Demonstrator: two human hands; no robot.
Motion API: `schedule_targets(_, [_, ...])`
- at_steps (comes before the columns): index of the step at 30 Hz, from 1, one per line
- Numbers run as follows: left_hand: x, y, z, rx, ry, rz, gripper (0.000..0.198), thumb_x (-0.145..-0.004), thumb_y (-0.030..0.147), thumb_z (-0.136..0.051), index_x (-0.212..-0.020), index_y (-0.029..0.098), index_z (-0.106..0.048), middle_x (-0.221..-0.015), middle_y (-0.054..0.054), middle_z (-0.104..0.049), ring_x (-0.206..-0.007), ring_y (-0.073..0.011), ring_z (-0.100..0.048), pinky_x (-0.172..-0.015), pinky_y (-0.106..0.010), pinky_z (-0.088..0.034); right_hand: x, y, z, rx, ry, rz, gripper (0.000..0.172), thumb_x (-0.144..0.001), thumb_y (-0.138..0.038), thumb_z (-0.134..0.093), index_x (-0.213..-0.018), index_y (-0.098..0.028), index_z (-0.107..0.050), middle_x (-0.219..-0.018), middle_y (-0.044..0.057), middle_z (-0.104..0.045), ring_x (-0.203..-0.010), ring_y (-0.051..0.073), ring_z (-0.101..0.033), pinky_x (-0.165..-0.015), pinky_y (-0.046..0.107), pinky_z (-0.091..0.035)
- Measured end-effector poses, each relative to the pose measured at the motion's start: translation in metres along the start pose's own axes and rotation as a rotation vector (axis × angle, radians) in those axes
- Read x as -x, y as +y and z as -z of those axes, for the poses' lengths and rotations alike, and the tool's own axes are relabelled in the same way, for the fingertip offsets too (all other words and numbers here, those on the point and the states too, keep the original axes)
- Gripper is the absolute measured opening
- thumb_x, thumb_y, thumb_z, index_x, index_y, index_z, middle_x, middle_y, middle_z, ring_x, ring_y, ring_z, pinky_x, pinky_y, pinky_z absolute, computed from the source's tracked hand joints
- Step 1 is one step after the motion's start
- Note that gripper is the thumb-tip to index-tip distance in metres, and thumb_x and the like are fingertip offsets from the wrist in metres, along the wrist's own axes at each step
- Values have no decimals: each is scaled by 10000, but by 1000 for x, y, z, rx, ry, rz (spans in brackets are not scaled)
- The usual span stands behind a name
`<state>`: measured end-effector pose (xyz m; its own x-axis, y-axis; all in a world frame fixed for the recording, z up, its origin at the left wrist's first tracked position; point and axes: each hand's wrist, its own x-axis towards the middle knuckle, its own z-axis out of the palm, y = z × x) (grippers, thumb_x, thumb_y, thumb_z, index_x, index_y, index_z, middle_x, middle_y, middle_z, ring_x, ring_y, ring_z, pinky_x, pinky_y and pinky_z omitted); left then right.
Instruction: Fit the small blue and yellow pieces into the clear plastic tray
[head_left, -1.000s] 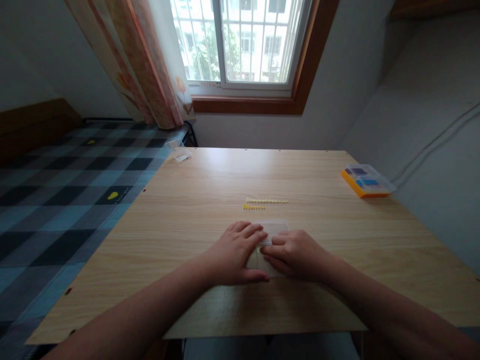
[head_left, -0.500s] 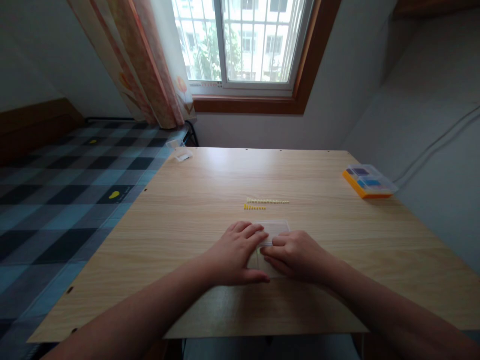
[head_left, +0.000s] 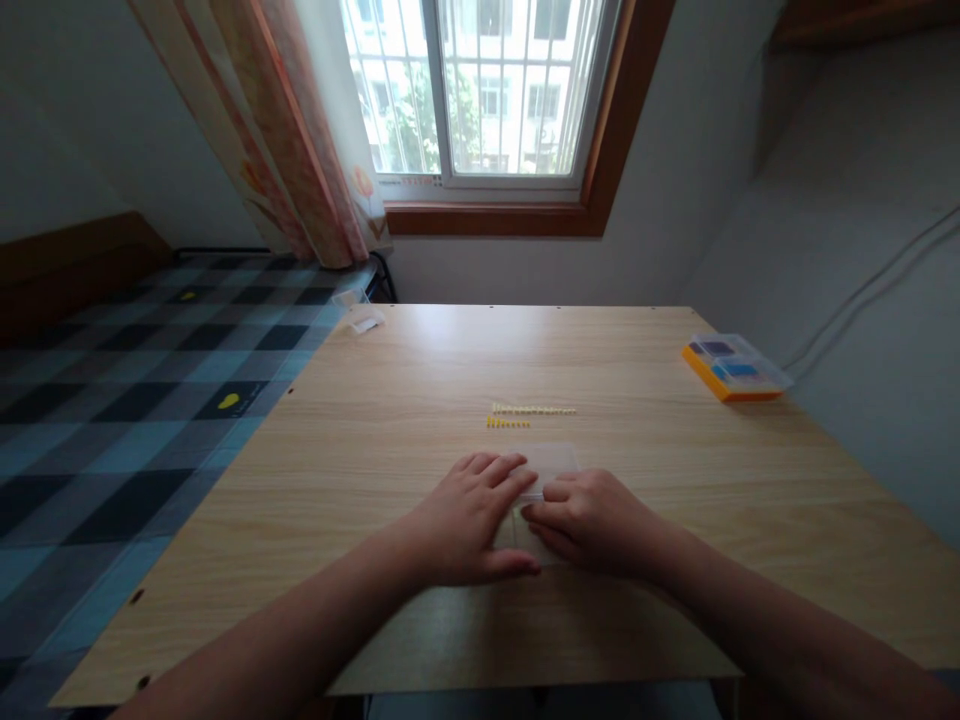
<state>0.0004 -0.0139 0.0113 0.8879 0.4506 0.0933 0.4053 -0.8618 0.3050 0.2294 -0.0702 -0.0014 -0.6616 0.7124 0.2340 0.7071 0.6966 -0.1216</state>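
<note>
A clear plastic box lies in front of me with its lid folded open, and both hands partly cover it. My left hand rests across its left side, fingers stretched out and thumb apart. My right hand is at the box's right side with its fingers curled and fingertips over the inside; whatever they pinch is hidden. Just beyond the box, small yellow pieces stand in a row. Behind them runs a longer row of small pale pieces.
On the wooden table, an orange case with a clear lid sits at the right edge. Another open clear box stands at the far left corner. A bed with a checked cover adjoins the left side.
The whole view has tilted slightly, so everything sits a little lower in the picture. Both hands keep nearly the same pose at the box.
</note>
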Motion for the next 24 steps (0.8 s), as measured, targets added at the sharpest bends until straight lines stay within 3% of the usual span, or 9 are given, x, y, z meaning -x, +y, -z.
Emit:
schedule_targets(4, [0, 3, 7, 15, 46, -20, 746, -895, 663, -632, -1441, 165, -531, -1515, -201, -516, -1334, -390, -547, -1086, -568, -462, -1, 0, 1, -22, -10, -18, 227, -987, -284, -563, -854, -212, -734, -771, 14, -703, -651, 155, -564, -613, 312, -283])
schedule_targets(8, [0, -6, 14, 69, 234, -38, 407, -1002, 480, -531, -1275, 202, -646, -1380, -139, -631, -1217, -286, -645, -997, -434, -546, -2, -1, 3, -28, -28, -39, 230, -990, -281, -550, -842, -217, -714, -759, 13, -692, -629, 143, -525, -610, 314, -236])
schedule_targets(12, [-5, -33, 15, 30, 390, 169, 298, -1023, 351, -489, -1145, 201, -716, -1216, -105, -698, -1136, -243, -666, -1012, -399, -537, -2, -2, 6, -28, -62, -51, 232, -987, -267, -541, -808, -216, -681, -747, 7, -674, -621, 133, -492, -606, 316, -193])
schedule_targets(15, [-14, -62, 14, -26, 369, 297, 335, -1009, 268, -475, -1239, 167, -694, -1217, -125, -705, -1085, -255, -675, -981, -419, -550, -3, -1, 6, -35, -73, -56, 236, -991, -274, -534, -809, -216, -673, -752, 5, -669, -629, 132, -486, -605, 314, -184])
schedule_targets(20, [-32, -101, 13, -69, 249, 225, 391, -972, 163, -472, -1279, 209, -710, -1234, -85, -720, -1119, -234, -648, -1030, -385, -511, -4, -1, 6, -48, -85, -76, 250, -991, -273, -529, -788, -207, -660, -746, 6, -665, -622, 124, -481, -603, 314, -180])
schedule_targets(24, [-43, -115, 13, -133, 183, 193, 446, -952, 127, -474, -1295, 273, -717, -1240, -63, -716, -1102, -238, -626, -1017, -395, -492, -4, -3, 9, -59, -92, -77, 235, -981, -256, -539, -794, -202, -670, -750, 10, -673, -629, 123, -494, -610, 311, -188])
